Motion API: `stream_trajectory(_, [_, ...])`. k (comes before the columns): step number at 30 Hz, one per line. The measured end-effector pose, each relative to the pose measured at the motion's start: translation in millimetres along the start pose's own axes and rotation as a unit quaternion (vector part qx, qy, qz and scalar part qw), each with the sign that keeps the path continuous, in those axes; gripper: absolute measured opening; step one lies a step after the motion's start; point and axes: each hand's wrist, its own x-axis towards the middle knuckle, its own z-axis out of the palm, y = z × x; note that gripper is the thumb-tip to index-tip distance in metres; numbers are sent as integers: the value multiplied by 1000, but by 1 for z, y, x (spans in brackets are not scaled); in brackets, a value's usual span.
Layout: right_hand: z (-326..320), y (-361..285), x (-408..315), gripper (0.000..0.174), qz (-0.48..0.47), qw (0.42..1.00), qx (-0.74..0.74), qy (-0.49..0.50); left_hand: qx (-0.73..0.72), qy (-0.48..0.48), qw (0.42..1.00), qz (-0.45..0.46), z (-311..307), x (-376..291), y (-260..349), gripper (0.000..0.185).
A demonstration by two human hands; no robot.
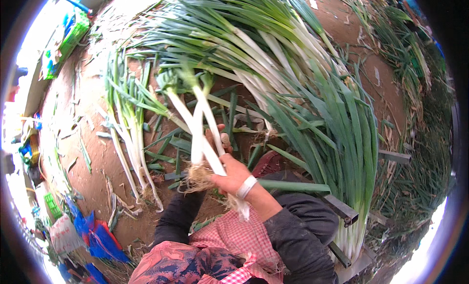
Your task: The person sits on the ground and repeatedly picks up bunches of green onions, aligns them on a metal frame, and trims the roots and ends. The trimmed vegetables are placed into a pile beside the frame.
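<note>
My right hand [234,174], with a white band at its wrist, grips the white shaft of a long green onion [207,148] near its root end. My left hand [220,137] is partly hidden behind the shafts; its fingers curl around them farther up. Several held stalks cross each other, and a tuft of pale roots [198,177] hangs over my left wrist. Their green tops look cut short and are blurred.
A large pile of green onions [253,45] lies ahead, with a smaller bunch [135,144] on the soil to the left. At right, another bunch [344,148] rests against a square-tube metal frame [340,210]. Green crates [69,42] and blue bags [100,236] stand left.
</note>
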Motion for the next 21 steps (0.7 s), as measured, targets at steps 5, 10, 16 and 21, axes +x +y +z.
stream_trajectory(5, [2, 18, 0, 39, -44, 974, -204, 92, -131, 9, 990, -57, -9, -39, 22, 75])
stream_trajectory(10, [30, 57, 17, 56, -160, 965, -90, 185, -99, -20, 988, -115, 5, -31, 43, 63])
stream_trajectory(16, [20, 42, 32, 46, -37, 989, 139, -36, 141, -51, 980, -128, -1, -18, 34, 75])
stream_trajectory(21, [-6, 8, 15, 37, -74, 946, 305, -74, 143, 63, 988, -19, -61, 34, -13, 56])
